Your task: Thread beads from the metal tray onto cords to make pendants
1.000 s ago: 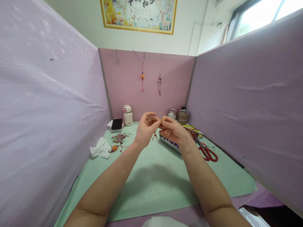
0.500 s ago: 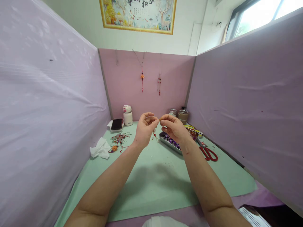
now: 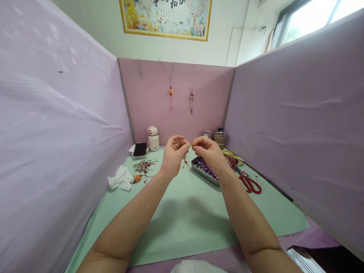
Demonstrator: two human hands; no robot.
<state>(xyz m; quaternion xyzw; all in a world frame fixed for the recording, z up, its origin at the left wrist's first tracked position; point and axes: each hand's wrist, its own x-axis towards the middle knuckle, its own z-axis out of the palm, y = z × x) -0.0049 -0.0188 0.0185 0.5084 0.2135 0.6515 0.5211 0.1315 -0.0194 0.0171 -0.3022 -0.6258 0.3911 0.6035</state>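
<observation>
My left hand (image 3: 175, 155) is raised over the table, its thumb and forefinger pinched together. A thin red beaded cord (image 3: 185, 162) shows just below those fingers and seems to hang from them; its upper end is hidden by the hand. My right hand (image 3: 209, 151) faces it with thumb and forefinger closed in a pinch, a small gap between the two sets of fingertips. Whatever is in the right pinch is too small to name. Under the right hand stands a metal tray (image 3: 203, 174) of purple and dark beads, partly covered by the wrist.
Red-handled scissors (image 3: 251, 185) lie right of the tray, near yellow-handled scissors (image 3: 231, 153). At left are a crumpled tissue (image 3: 121, 178), beaded strings (image 3: 144, 166), a phone (image 3: 140, 149) and a white bottle (image 3: 154, 141). Jars (image 3: 220, 140) stand behind. Beaded pendants (image 3: 171, 92) hang on the back panel.
My right fingertips have drawn slightly apart from the left ones, and the right fingers are curled in more. The small yellowish bit at the right fingertips is less visible. My left hand has barely moved.
</observation>
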